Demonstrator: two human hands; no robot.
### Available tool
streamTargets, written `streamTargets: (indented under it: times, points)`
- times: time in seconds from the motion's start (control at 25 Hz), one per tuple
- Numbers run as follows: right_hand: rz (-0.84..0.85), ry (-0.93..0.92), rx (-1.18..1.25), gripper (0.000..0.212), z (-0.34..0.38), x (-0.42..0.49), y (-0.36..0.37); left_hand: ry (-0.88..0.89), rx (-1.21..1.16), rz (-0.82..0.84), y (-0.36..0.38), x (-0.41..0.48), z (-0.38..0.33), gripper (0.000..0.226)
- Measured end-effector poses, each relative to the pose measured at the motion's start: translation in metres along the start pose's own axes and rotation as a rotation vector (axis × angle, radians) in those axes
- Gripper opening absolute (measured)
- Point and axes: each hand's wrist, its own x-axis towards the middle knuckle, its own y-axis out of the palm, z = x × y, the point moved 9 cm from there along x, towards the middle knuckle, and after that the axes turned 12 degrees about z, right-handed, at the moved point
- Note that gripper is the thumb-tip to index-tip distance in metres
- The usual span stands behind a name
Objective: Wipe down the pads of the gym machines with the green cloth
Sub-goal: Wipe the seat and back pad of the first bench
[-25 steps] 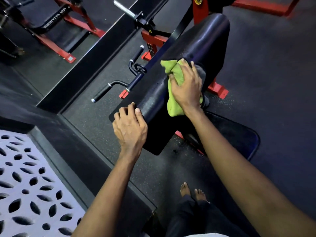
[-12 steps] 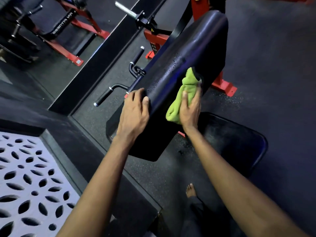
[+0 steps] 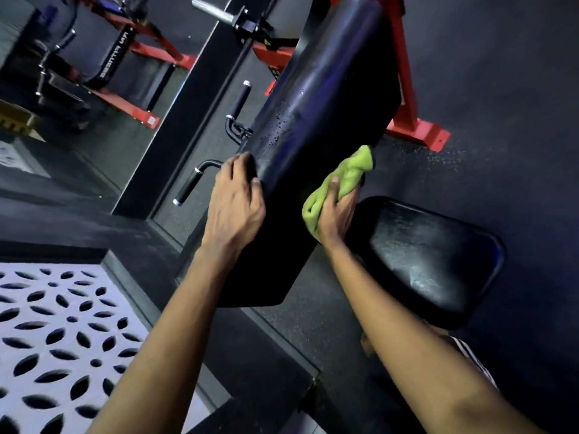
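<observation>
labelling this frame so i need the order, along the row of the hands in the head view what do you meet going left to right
black handle grip → left hand → long black pad → green cloth → seat pad

two hands point(image 3: 233, 205) point(image 3: 336, 216), one green cloth point(image 3: 348, 172), two black pads point(image 3: 319, 104) point(image 3: 432, 258), two handle grips point(image 3: 239, 100) point(image 3: 189, 187), one chrome bar point(image 3: 211, 10)
</observation>
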Motion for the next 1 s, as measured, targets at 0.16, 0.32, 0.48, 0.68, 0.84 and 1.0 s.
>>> streamTargets:
  times: [0.16,0.32,0.48,0.68,0.84,1.0]
  points:
    - [0.045,0.006,-0.109,0.082,0.0,-0.022,0.007,0.005,0.053,-0.025,0.003,0.032,-0.017,0.045]
    - [0.092,-0.176,-0.203,0.073,0.018,-0.027,0.014,-0.03,0.044,-0.054,0.004,0.027,-0.016,0.046]
    - [-0.063,-0.068,-0.098,0.076,0.023,0.061,-0.014,-0.169,0.011,-0.043,0.005,0.029,-0.008,0.049]
    - [-0.008,-0.052,-0.126,0.08,0.027,0.041,-0.012,-0.203,0.057,-0.028,0.008,0.03,-0.009,0.055]
    - [0.169,-0.465,-0.306,0.062,0.056,0.008,0.0,-0.236,0.07,-0.023,0.008,0.028,-0.008,0.054]
    - [0.011,-0.349,-0.199,0.062,0.077,0.072,-0.02,-0.253,0.037,-0.023,0.006,0.027,-0.007,0.052]
